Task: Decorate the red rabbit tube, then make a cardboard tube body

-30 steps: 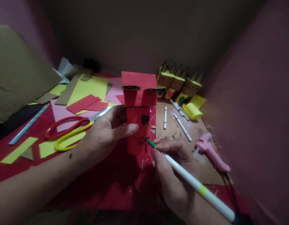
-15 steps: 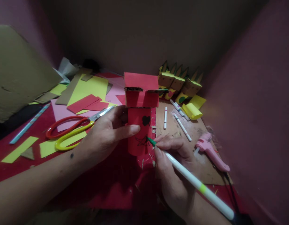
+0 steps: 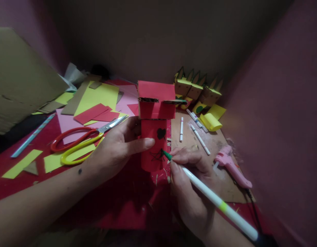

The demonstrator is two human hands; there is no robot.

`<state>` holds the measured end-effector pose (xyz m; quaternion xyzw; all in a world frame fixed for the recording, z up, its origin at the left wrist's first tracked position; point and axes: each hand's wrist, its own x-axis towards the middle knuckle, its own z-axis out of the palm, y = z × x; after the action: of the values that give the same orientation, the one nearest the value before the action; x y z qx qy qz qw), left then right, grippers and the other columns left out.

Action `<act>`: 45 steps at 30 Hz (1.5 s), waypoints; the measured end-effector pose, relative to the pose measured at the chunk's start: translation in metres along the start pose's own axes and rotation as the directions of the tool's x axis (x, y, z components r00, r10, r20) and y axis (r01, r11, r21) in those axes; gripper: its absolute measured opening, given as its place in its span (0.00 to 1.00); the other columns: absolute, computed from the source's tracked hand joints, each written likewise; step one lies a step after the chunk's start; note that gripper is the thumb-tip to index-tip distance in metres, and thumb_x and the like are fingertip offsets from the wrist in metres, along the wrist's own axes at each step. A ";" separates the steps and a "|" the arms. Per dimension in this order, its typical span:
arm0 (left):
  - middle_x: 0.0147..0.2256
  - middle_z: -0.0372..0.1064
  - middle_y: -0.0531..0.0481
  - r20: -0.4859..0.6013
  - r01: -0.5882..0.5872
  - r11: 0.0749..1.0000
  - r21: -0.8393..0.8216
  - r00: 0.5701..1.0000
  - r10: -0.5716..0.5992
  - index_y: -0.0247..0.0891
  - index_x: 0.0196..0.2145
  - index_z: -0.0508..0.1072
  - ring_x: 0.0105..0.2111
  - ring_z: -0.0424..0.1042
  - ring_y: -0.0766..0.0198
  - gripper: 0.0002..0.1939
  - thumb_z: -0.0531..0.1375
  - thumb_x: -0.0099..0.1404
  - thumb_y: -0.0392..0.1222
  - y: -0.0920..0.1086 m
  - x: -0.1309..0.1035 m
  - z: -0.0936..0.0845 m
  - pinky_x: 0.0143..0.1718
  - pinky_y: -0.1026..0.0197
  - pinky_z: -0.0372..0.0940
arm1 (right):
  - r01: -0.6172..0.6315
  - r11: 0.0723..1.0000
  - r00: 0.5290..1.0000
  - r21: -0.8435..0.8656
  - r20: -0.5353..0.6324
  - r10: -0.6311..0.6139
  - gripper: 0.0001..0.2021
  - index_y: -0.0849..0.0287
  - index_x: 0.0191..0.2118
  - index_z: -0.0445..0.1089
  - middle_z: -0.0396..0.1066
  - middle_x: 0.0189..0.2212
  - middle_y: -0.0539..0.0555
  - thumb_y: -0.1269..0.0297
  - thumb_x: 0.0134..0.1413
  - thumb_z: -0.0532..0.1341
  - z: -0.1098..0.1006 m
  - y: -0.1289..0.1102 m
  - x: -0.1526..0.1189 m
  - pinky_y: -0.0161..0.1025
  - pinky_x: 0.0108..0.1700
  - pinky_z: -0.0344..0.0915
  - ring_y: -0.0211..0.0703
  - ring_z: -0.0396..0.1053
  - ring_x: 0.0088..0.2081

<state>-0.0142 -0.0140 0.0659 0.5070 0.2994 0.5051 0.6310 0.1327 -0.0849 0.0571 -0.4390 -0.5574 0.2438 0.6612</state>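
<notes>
Red paper tube [image 3: 150,164]: upright, long axis vertical, over the middle of the counter [image 3: 101,212], back from its front edge.
Left hand [image 3: 117,144]: nearer; I have its fingers wrapped round the tube, thumb across the front.
Right hand [image 3: 189,181]: fingers pinch my marker [image 3: 206,189]; tube just beside them, leftward, green tip at its star outline [image 3: 156,156].

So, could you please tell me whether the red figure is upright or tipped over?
The red figure is upright: its boxy top sits above the tube body, which the left hand holds.
</notes>
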 end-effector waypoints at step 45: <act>0.47 0.73 0.43 0.033 0.010 0.999 -0.052 0.999 -0.008 0.36 0.45 0.69 0.46 0.72 0.51 0.21 0.68 0.54 0.37 0.001 -0.001 0.001 0.41 0.58 0.68 | -0.018 0.999 0.999 0.038 0.029 0.017 0.07 0.55 0.31 0.67 0.66 0.26 0.47 0.76 0.51 0.59 -0.001 -0.001 0.001 0.32 0.28 0.62 0.33 0.64 0.26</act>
<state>-0.0138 -0.0149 0.0675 0.4971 0.2781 0.5017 0.6511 0.1339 -0.0851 0.0579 -0.4277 -0.5581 0.2665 0.6593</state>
